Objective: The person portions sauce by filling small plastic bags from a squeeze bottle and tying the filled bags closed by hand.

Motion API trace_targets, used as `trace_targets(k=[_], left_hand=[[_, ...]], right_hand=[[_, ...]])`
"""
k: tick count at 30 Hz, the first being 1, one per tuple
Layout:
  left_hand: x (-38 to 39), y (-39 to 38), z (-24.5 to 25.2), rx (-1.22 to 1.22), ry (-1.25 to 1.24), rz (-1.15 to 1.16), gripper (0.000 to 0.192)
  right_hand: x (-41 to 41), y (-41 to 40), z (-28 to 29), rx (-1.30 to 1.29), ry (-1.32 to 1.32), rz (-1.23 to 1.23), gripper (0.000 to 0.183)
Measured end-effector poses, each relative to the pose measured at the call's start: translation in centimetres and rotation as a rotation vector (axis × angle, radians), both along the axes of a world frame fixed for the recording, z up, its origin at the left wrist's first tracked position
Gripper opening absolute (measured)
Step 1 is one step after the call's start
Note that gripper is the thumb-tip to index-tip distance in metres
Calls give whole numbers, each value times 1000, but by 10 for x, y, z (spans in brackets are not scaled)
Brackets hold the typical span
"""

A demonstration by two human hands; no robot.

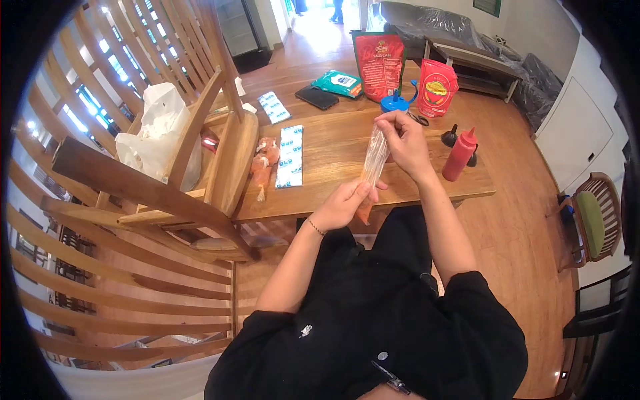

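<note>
A clear plastic bag [376,156] with orange-red sauce in its bottom corner is stretched between my hands over the near edge of the wooden table [330,150]. My left hand [345,202] grips its middle, just above the sauce. Its upper end is pinched by my right hand [404,142]. Past my right hand stand a blue-capped container [395,103], a large red sauce pouch [380,65] and a smaller red pouch [438,89]. A red squeeze bottle [459,156] and a black funnel [449,135] are to the right. Small tied bags of sauce [262,167] lie at the left.
Two white-and-blue packets [290,157] [274,107], a black phone [316,97], a teal wipes pack [337,83] and scissors [419,119] lie on the table. An upturned wooden chair [232,165] and a white plastic bag [162,132] occupy the left side.
</note>
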State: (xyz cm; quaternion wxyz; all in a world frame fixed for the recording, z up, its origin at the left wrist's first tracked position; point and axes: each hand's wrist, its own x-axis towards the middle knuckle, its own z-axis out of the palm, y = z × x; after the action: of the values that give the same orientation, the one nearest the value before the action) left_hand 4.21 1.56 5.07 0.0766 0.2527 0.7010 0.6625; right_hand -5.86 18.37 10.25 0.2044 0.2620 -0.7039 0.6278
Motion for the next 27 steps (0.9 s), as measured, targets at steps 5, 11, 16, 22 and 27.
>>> trace_targets(k=[5,11,16,22,27], left_hand=[[-7,-3,8,239,-148,-188,50],[-18,8,19,108,-59,-65,47],[-6,11,21,105,-3,-38,40],[-2,16,11,144,162,65,42],[3,4,-2,51,-27,-6,48]], right_hand=[[13,2,10,198,-19,205,15],[23,-2,13,98,81,15,13],[15,-6,11,-68,189,-77,13],[7,-7,5,-65,185,-139,13],[4,-7,3,-71,150,-155,14]])
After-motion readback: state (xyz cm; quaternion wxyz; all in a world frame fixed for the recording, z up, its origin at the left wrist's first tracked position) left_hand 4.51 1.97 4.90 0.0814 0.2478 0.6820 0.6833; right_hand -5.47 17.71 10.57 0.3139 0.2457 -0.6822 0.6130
